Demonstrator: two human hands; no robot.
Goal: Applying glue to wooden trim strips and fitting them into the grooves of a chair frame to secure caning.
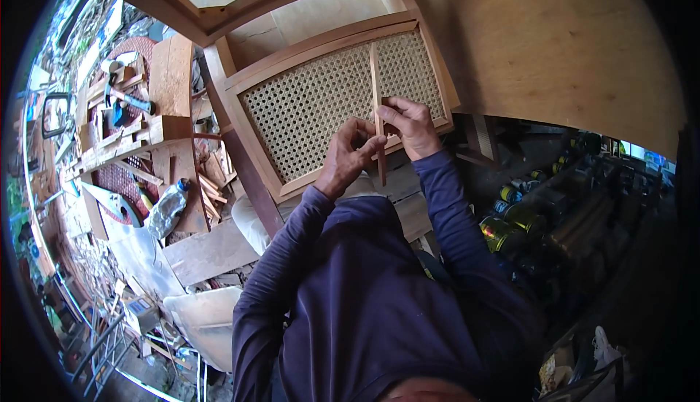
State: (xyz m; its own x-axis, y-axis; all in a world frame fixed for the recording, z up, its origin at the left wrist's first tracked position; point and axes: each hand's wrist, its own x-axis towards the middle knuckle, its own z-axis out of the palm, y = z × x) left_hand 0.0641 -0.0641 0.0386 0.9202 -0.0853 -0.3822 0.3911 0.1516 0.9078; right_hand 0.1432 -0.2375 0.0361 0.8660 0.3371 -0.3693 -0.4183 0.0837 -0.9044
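Cluttered woodshop; cane panel frame (339, 103); both hands' fingers, left hand (348, 155), right hand (407, 125), pinch thin wood strip (377, 103).

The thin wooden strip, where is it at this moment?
In the head view, centre: the thin wooden strip stands upright over the cane panel, pinched between both hands.

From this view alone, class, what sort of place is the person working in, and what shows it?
Most likely a woodworking or furniture workshop. Both hands hold a thin wooden strip over a cane-webbed wooden frame; offcuts litter the left side, and cans stand at the right.
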